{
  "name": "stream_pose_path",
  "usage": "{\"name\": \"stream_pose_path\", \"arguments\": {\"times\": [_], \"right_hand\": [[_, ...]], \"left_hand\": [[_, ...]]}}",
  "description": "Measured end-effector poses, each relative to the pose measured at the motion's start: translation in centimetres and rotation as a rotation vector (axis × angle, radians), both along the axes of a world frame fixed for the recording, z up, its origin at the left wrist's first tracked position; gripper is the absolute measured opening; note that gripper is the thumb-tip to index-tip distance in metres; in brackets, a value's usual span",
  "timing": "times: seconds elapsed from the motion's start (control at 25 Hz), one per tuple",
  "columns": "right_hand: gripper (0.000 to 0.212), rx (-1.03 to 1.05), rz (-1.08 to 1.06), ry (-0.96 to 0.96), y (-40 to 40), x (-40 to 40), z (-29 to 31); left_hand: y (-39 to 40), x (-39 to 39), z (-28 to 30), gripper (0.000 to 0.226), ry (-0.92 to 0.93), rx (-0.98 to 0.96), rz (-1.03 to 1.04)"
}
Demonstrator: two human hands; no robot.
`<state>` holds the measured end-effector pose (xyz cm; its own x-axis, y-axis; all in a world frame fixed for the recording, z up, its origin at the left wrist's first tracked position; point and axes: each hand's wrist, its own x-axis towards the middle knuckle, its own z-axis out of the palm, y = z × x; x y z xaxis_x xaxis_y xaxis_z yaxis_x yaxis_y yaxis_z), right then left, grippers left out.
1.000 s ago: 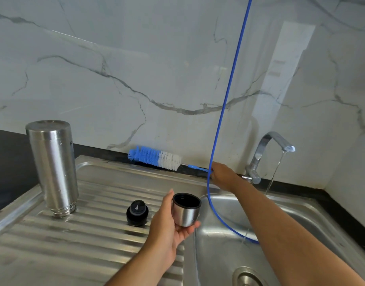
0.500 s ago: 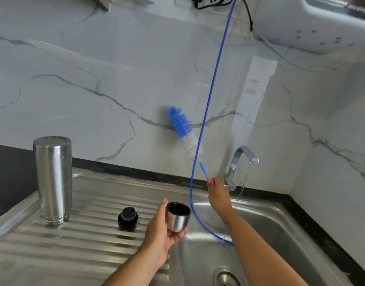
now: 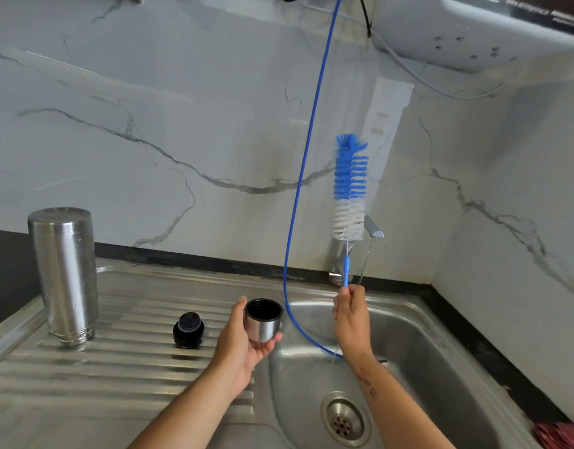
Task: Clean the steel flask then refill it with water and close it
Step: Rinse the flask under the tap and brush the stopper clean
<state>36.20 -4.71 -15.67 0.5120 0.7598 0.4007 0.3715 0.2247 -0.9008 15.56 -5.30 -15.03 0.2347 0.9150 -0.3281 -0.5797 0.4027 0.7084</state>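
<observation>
Honestly, the slip I fear most is nearest me: my left hand (image 3: 246,338) cradles the steel cup lid (image 3: 263,320) over the seam between drainboard and sink basin (image 3: 418,345), fingers half curled round its wall, thumb on the side. Wet steel could slide out and clatter into the basin. My right hand (image 3: 350,314) pinches the thin handle of the bottle brush (image 3: 349,189) with fingers closed tight, bristles upright above the tap (image 3: 371,230); held so low, it could tip or flick drops. The blue hose (image 3: 306,176) loops just beside my wrist and might snag. Farther back, the black stopper (image 3: 188,329) sits mid-drainboard, and the steel flask (image 3: 65,273) stands mouth-down near the far left edge.
</observation>
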Motion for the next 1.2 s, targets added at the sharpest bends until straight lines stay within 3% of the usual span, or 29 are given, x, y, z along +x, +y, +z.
{"name": "stream_pose_path", "arguments": {"times": [0.28, 0.48, 0.64, 1.0, 1.2], "right_hand": [[0.029, 0.075, 0.013, 0.041, -4.9, 2.5, 0.0], [0.029, 0.095, 0.001, 0.087, -5.2, 5.1, 0.2], [0.022, 0.076, -0.096, 0.101, -4.9, 7.1, 0.2], [0.023, 0.13, -0.144, 0.158, -4.4, 8.2, 0.1], [0.021, 0.13, -0.162, 0.18, -4.4, 8.3, 0.3]], "left_hand": [[-1.5, 2.1, 0.9, 0.047, 0.048, 0.078, -0.161], [1.2, 9.1, 1.6, 0.029, 0.121, -0.035, -0.141], [3.8, 15.6, 1.1, 0.024, 0.064, -0.116, -0.172], [6.7, 22.6, -0.7, 0.061, -0.12, -0.222, -0.238], [6.3, 22.5, -1.8, 0.072, 0.004, -0.232, -0.293]]}}
